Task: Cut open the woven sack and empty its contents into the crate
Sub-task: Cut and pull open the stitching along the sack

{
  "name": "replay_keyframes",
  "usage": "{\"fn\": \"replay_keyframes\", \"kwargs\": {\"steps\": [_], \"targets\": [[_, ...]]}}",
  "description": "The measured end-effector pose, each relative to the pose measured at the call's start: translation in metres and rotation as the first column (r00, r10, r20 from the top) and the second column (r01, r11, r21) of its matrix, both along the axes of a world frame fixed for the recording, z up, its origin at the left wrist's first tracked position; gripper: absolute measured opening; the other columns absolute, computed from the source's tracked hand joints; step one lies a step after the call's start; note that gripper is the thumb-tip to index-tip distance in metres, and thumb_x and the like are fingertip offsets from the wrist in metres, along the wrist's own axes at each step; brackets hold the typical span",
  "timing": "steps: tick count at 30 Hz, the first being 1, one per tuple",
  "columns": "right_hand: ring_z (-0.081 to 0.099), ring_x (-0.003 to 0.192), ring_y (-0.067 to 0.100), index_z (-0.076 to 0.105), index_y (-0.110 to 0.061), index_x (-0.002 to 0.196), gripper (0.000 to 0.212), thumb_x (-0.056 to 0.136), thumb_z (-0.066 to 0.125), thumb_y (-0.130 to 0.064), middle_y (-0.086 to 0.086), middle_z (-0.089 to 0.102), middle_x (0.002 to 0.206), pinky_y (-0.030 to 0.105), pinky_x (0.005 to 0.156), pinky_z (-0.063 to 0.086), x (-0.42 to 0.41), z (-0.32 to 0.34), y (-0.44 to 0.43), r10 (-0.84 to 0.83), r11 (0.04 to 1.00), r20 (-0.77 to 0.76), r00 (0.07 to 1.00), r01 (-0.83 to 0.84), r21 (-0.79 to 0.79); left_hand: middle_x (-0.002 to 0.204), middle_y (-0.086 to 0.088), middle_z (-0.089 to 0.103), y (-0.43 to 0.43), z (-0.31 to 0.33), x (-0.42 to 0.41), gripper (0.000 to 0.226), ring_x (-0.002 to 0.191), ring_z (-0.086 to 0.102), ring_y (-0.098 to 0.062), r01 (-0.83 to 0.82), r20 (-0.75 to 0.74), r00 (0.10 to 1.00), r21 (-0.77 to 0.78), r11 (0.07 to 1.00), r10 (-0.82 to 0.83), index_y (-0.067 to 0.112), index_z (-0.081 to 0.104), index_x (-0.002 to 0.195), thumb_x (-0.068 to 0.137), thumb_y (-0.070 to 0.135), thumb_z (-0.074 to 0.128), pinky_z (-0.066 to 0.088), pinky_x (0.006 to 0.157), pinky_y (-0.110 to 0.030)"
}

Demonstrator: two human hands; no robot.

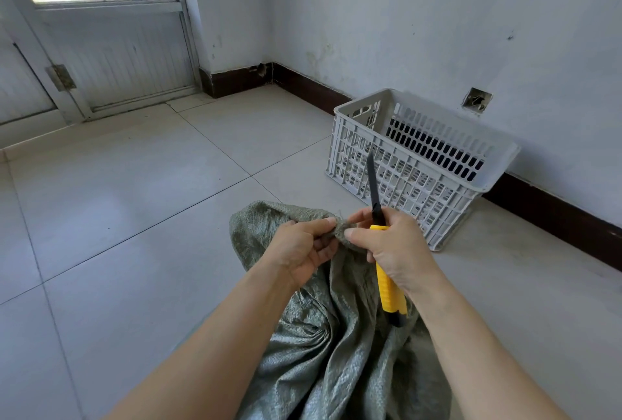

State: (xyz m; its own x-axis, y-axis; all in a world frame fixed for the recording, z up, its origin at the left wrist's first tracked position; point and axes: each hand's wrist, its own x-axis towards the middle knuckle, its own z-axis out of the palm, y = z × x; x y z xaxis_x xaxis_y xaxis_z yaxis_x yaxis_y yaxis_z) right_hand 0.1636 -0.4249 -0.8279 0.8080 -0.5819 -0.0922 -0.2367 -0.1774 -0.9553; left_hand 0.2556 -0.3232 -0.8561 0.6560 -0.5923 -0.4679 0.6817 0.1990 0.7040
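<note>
A grey-green woven sack (340, 345) stands crumpled on the tiled floor in front of me. My left hand (303, 248) pinches its bunched top edge. My right hand (390, 248) grips a yellow utility knife (387, 288) with its black blade pointing up, and its thumb and forefinger also touch the same bunched edge of the sack. A white slatted plastic crate (420, 180) sits on the floor beyond my hands, against the right wall. What the sack holds is hidden.
Pale floor tiles (134, 217) stretch to the left and ahead. A door with a window (111, 49) stands at the far left. The wall with a dark skirting board (552, 214) runs along the right behind the crate.
</note>
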Motion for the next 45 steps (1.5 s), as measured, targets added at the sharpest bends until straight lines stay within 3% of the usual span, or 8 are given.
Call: {"fn": "replay_keyframes", "kwargs": {"steps": [5,10,13,16,19,25,35,45], "targets": [[0.064,0.086,0.018,0.064,-0.031,0.088,0.028,0.071,0.08,-0.015,-0.001,0.068,0.093,0.032,0.079,0.053,0.005,-0.015,0.003,0.009,0.964,-0.096,0.995,-0.034,-0.263,0.067,-0.008,0.056,0.0,0.005,-0.002,0.014,0.056,0.053,-0.014,0.007,-0.016,1.0,0.023,1.0,-0.007,0.002,0.059,0.079,0.087,-0.005,0.049,0.05,0.051,-0.023],[0.049,0.052,0.018,0.064,-0.015,0.085,0.008,0.083,0.065,-0.007,0.001,0.055,0.062,0.021,0.049,0.041,0.007,-0.012,-0.009,-0.109,0.988,-0.113,0.988,0.096,-0.121,0.09,-0.007,0.066,0.0,0.006,-0.008,0.025,0.078,0.06,-0.015,-0.049,0.364,0.93,0.242,0.969,-0.044,0.01,0.054,0.093,0.081,-0.011,0.049,0.048,0.067,-0.026],[0.043,0.039,0.013,0.059,-0.015,0.071,0.014,0.083,0.064,-0.009,0.001,0.05,0.056,0.018,0.042,0.037,0.005,-0.009,-0.012,-0.054,0.998,-0.194,0.98,0.046,-0.047,0.116,0.003,0.042,0.004,-0.001,-0.004,0.051,0.105,0.042,-0.012,-0.35,0.821,0.473,0.509,0.787,-0.321,0.021,0.043,0.118,0.076,0.014,0.071,0.037,0.091,-0.028],[0.042,0.035,0.011,0.06,-0.013,0.072,0.011,0.081,0.066,-0.009,-0.004,0.048,0.044,0.023,0.044,0.034,0.002,-0.004,-0.018,0.031,0.999,-0.253,0.967,-0.034,-0.005,0.122,0.006,0.044,0.006,0.002,0.003,0.032,0.117,0.032,-0.013,-0.335,0.813,0.083,0.567,0.753,-0.576,0.024,0.059,0.111,0.08,0.024,0.068,0.02,0.106,-0.035],[0.041,0.033,0.009,0.061,-0.009,0.079,0.008,0.082,0.068,-0.01,-0.009,0.046,0.035,0.022,0.044,0.033,-0.002,0.002,-0.026,0.126,0.992,-0.264,0.956,-0.124,0.024,0.076,0.002,0.058,0.01,0.009,0.01,0.004,0.074,0.05,-0.012,-0.013,0.754,0.286,0.621,0.784,-0.592,0.014,0.061,0.08,0.081,0.015,0.065,0.04,0.08,-0.032],[0.044,0.037,0.009,0.065,-0.007,0.087,0.01,0.082,0.071,-0.014,-0.008,0.054,0.044,0.024,0.049,0.038,-0.003,0.002,-0.032,0.153,0.986,-0.289,0.945,-0.165,-0.018,0.066,-0.006,0.06,0.015,0.012,0.014,0.014,0.06,0.056,-0.018,0.309,0.546,0.607,0.508,0.804,-0.578,0.005,0.066,0.074,0.07,0.018,0.071,0.046,0.062,-0.027],[0.05,0.061,0.019,0.051,-0.008,0.08,0.073,0.072,0.046,-0.08,0.0,0.049,0.069,0.044,0.072,0.051,-0.006,0.004,-0.024,0.086,0.943,-0.231,0.969,-0.153,-0.294,0.077,-0.019,0.066,0.02,0.006,0.025,0.013,0.067,0.063,-0.029,0.206,0.325,0.882,0.385,0.9,-0.341,0.004,0.068,0.078,0.085,0.014,0.063,0.055,0.077,-0.046],[0.039,0.044,0.017,0.037,-0.018,0.055,0.056,0.084,0.051,-0.064,-0.007,0.031,0.04,0.028,0.054,0.031,-0.019,-0.001,-0.034,0.132,0.861,-0.417,0.899,-0.312,-0.401,0.073,-0.013,0.069,0.02,0.008,0.027,0.022,0.065,0.065,-0.025,0.172,0.186,0.957,0.254,0.952,-0.222,0.006,0.069,0.078,0.089,0.019,0.056,0.055,0.068,-0.033]]}}
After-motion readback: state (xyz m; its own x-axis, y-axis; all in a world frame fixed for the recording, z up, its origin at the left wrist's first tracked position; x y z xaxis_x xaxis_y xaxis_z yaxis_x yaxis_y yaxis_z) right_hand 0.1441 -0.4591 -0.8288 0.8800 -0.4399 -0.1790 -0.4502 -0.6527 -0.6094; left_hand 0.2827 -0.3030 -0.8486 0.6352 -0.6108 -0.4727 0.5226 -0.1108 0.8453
